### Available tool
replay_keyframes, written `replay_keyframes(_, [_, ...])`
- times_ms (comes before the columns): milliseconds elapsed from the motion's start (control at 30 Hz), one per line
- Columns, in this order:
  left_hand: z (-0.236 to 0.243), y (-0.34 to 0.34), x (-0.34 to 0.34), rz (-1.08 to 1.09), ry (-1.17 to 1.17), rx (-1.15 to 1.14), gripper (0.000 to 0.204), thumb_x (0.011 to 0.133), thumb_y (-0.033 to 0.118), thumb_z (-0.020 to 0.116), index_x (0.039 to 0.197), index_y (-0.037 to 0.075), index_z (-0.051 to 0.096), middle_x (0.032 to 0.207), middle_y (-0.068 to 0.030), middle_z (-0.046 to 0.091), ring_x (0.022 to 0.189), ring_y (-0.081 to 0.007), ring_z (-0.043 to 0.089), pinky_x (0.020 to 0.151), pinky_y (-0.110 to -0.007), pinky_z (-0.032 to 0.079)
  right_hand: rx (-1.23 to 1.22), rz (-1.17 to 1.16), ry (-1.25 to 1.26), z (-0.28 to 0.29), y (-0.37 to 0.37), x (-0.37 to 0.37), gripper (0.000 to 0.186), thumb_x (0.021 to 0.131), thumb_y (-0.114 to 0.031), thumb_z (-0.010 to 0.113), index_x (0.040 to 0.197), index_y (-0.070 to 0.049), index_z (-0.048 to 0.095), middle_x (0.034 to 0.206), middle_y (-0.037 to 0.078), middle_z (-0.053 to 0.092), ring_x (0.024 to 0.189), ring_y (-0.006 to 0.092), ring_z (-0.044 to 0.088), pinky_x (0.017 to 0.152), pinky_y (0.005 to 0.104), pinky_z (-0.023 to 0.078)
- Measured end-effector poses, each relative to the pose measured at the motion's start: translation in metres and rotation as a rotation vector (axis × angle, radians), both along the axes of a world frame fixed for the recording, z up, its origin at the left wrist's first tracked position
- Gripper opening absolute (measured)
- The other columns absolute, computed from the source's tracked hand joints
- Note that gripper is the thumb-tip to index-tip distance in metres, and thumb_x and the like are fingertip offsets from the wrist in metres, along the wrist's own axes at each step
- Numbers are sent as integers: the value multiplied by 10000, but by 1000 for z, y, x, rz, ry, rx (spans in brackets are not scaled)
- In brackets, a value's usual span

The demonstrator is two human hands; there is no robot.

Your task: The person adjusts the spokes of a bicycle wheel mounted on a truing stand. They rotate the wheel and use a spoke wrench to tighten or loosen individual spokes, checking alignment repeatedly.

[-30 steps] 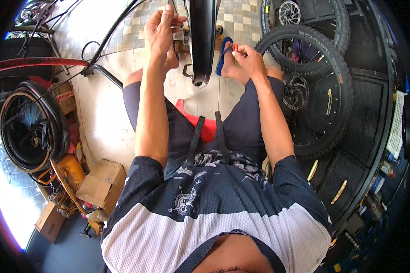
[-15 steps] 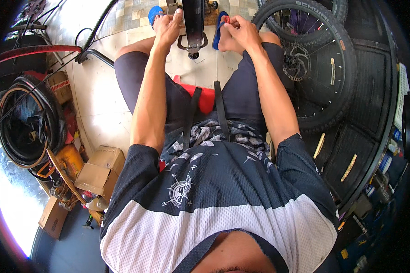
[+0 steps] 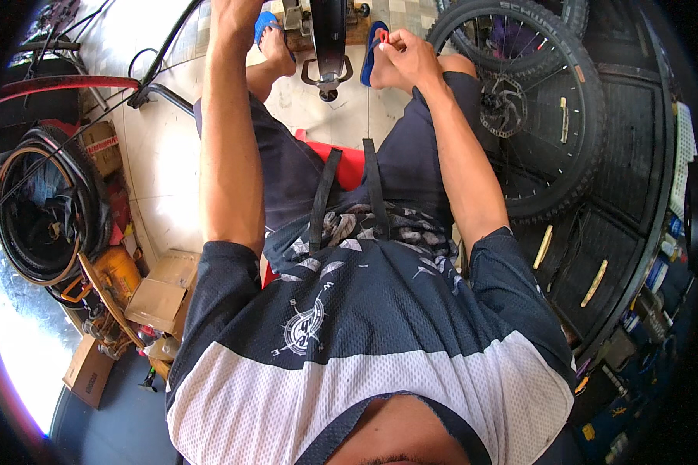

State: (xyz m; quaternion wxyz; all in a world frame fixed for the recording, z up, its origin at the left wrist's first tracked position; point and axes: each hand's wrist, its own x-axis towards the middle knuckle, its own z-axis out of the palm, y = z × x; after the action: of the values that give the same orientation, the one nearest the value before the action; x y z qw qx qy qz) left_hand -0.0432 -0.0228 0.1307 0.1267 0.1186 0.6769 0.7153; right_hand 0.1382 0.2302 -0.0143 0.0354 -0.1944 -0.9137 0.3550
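At the top edge, my left hand (image 3: 237,17) is mostly cut off by the frame; only its wrist and lower part show, and its fingers are out of sight. My right hand (image 3: 412,58) is closed in a pinch on a small red piece (image 3: 384,37), just above my sandalled right foot (image 3: 380,71). Between my feet stands a black upright post (image 3: 330,35) with a curved metal fork (image 3: 327,77) at its near end. My right hand is apart from this post.
Bicycle wheels (image 3: 597,124) with knobby tyres lean at the right against black drawers (image 3: 620,240). To the left are a bundle of tyres (image 3: 35,263), an open cardboard box (image 3: 167,291) and a red frame tube (image 3: 62,87). A red seat (image 3: 350,164) shows between my thighs.
My left hand has moved away from beside the post, up and left, partly out of the frame. The right hand keeps its pinch on the small red piece, nearly still.
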Motion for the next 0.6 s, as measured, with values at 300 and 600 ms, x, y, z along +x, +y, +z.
replay_keyframes(300, [-116,4,32,-94,-370,-273,583,1008,592,538,1136,38,665,985,-79,683,886,-196,651,780,-345,542,-15,2,-44,5,-1,-1,384,884,-401,725,1090,-78,701,1020,160,747,966,360,715,848,438,553])
replay_keyframes(600, [-21,12,8,-187,68,-77,581,1052,537,484,1147,-4,672,1041,-86,703,960,-206,662,861,-357,515,-3,18,-2,3,-2,-2,371,886,-406,730,1072,-86,696,1013,159,747,963,356,715,838,441,556])
